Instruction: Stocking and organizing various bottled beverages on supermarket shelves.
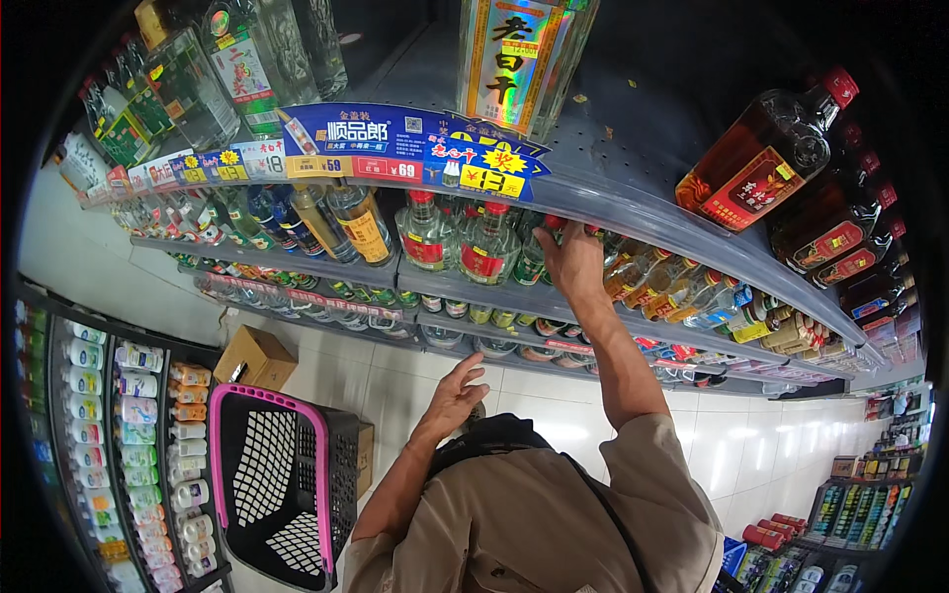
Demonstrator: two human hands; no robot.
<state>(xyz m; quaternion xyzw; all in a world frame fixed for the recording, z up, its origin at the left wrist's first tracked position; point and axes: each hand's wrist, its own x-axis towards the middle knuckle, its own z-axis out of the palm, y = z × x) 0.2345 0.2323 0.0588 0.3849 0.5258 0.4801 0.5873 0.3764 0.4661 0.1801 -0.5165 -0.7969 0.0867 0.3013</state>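
Note:
My right hand (578,263) reaches in among the bottles on the shelf below the top one. Its fingers are at the red caps of a green-labelled glass bottle (529,259) and a neighbour. The shelf edge and the hand itself hide whether they grip one. To the left of this hand stand two squat clear bottles with red labels, the nearer a glass bottle (485,252). My left hand (456,393) hangs in front of the lower shelves with its fingers apart and nothing in it.
The top shelf's front edge (637,194) juts out above my right hand. A tall clear bottle (511,67) and an amber bottle (756,156) stand on it. On the tiled floor at left are a black shopping basket with a pink rim (326,459) and a cardboard box (256,357).

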